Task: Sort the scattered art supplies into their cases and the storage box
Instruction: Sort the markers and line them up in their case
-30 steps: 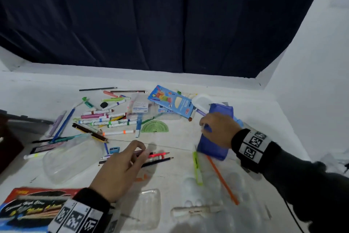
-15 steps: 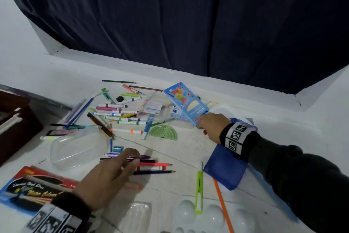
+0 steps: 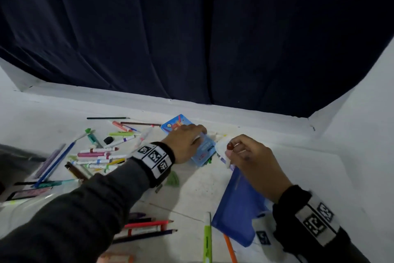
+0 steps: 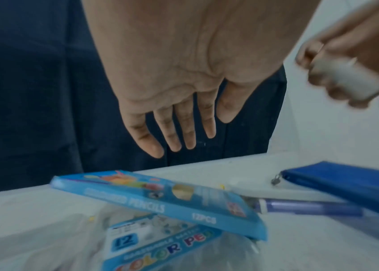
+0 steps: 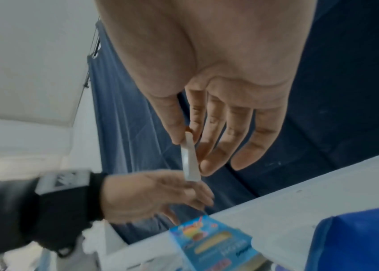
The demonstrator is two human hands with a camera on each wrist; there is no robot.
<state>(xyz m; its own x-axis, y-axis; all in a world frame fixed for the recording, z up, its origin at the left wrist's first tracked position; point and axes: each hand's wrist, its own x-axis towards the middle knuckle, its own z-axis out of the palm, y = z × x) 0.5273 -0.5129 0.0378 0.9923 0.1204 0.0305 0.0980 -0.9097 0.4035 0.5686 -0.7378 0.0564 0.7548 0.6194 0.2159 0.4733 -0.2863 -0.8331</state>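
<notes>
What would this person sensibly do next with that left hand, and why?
Probably close the left hand on the coloured pencil box and lift it: its straight fingers hover just above the box, while the right hand already pinches a small white piece.

Pretty dim, bluish light overall. Both wrist views are soft with motion blur, edges warp fisheye-style, and soft shadows pool beneath the arms.

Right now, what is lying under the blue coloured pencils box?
Under the coloured pencils box lies a clear packet of colour pens, and one box edge rests on it. A purple pen reaches under its right end. The left hand hovers above, open. What lies further beneath is covered.
</notes>
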